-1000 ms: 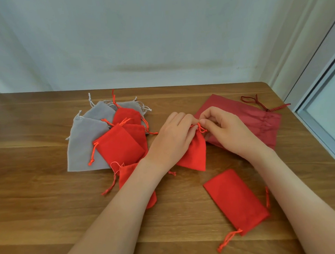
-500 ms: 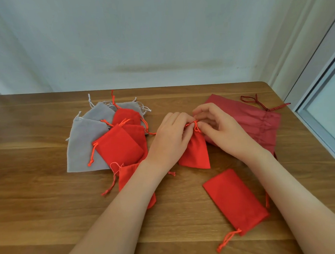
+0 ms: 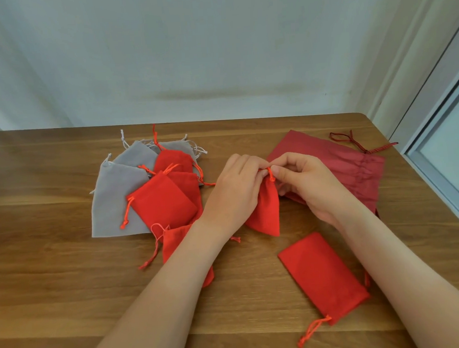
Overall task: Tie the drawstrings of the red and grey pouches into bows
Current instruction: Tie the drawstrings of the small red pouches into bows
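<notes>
A small red pouch (image 3: 267, 209) hangs between my hands at the middle of the table, its neck gathered. My left hand (image 3: 235, 192) and my right hand (image 3: 309, 185) both pinch its orange drawstring (image 3: 271, 174) at the top. To the left lies a heap of pouches: a big grey pouch (image 3: 112, 202), more grey ones behind it, and several red pouches (image 3: 163, 204) on top with loose orange cords. Another red pouch (image 3: 323, 278) lies flat near my right forearm, its cord toward the front edge.
A large dark red drawstring bag (image 3: 357, 166) lies at the back right, partly under my right hand. The wooden table (image 3: 55, 292) ends at a wall behind and a window frame (image 3: 437, 161) on the right.
Both hands stayed on the pouch's neck and drawstring; the fingers shifted slightly on the cord and the pouch swung a little. Nothing else moved.
</notes>
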The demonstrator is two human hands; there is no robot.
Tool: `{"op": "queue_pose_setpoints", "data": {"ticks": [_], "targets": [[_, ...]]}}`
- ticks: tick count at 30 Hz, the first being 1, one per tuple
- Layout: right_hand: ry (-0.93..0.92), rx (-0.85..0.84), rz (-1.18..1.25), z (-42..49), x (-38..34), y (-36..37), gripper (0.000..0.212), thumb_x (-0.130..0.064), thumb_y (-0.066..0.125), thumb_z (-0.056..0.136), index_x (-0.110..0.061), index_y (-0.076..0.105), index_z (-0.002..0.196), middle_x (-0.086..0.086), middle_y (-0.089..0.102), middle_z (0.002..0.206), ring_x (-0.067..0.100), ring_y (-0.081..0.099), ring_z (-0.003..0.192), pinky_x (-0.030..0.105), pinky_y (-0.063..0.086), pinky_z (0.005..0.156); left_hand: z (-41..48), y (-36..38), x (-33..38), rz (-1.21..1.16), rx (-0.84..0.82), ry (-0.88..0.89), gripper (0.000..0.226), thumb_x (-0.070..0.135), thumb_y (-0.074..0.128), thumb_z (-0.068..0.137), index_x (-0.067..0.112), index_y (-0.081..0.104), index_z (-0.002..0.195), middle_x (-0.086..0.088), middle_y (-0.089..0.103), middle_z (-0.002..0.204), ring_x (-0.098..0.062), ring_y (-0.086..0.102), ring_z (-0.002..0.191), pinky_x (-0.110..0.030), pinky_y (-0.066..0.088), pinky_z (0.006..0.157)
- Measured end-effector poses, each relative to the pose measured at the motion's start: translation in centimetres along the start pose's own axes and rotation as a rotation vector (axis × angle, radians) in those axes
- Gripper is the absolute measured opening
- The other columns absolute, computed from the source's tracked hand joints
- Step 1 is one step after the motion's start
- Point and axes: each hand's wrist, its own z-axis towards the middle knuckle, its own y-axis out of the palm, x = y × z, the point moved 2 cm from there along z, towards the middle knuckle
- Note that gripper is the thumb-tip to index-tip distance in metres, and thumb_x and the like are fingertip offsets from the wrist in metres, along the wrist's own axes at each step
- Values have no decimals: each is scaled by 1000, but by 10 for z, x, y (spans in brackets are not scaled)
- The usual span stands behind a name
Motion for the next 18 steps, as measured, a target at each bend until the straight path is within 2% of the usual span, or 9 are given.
{"op": "queue_pose_setpoints", "data": {"ticks": [5, 7, 9, 11, 14, 16, 18], "targets": [[-14, 30, -72, 0, -1, 1, 18, -4, 54, 93, -11, 62, 79, 3, 61, 66, 13, 53, 61, 26, 45, 63, 0, 1, 1, -10, -17, -11, 15, 8, 49, 91, 1, 62, 94, -8, 62, 85, -21, 49, 81, -29, 40, 77], [-42, 34, -92, -1, -1, 4, 18, -5, 53, 94, -12, 61, 79, 5, 59, 70, 18, 51, 65, 30, 45, 66, 1, 0, 2, -95, -7, -151, 19, 11, 56, 90, 2, 59, 106, -5, 62, 83, -18, 50, 84, -28, 41, 79], [-65, 17, -67, -2, -3, 6, 17, -4, 52, 94, -12, 59, 81, 8, 57, 75, 23, 50, 72, 36, 43, 72, 1, -4, 3, -183, 53, -348, 35, 14, 65, 85, 4, 54, 116, -1, 59, 85, -16, 51, 87, -22, 39, 82], [-88, 1, -39, -3, -6, 8, 17, -3, 51, 95, -11, 58, 82, 10, 56, 77, 24, 50, 76, 39, 42, 75, 0, -7, 1, -156, 148, -442, 39, 21, 71, 80, 5, 53, 111, 0, 55, 91, -18, 50, 89, -18, 35, 81], [-99, 2, -17, -4, -7, 10, 15, -4, 51, 95, -9, 58, 84, 12, 55, 79, 24, 50, 79, 41, 43, 79, -2, -8, 0, 15, 208, -406, 29, 36, 61, 80, 8, 59, 88, -5, 53, 93, -23, 47, 89, -17, 29, 80], [-96, 3, -8, -4, -6, 11, 14, -5, 51, 95, -9, 58, 85, 10, 55, 78, 23, 50, 79, 41, 43, 81, -3, -6, 1, 43, 214, -384, 26, 34, 57, 81, 9, 63, 80, -9, 54, 93, -23, 48, 88, -15, 28, 81], [-95, 1, 3, -4, -5, 11, 15, -6, 50, 96, -11, 59, 84, 5, 56, 76, 23, 50, 79, 42, 44, 83, -4, -4, 3, 45, 221, -367, 23, 30, 57, 83, 8, 66, 81, -9, 56, 93, -21, 48, 89, -12, 28, 82]]}}
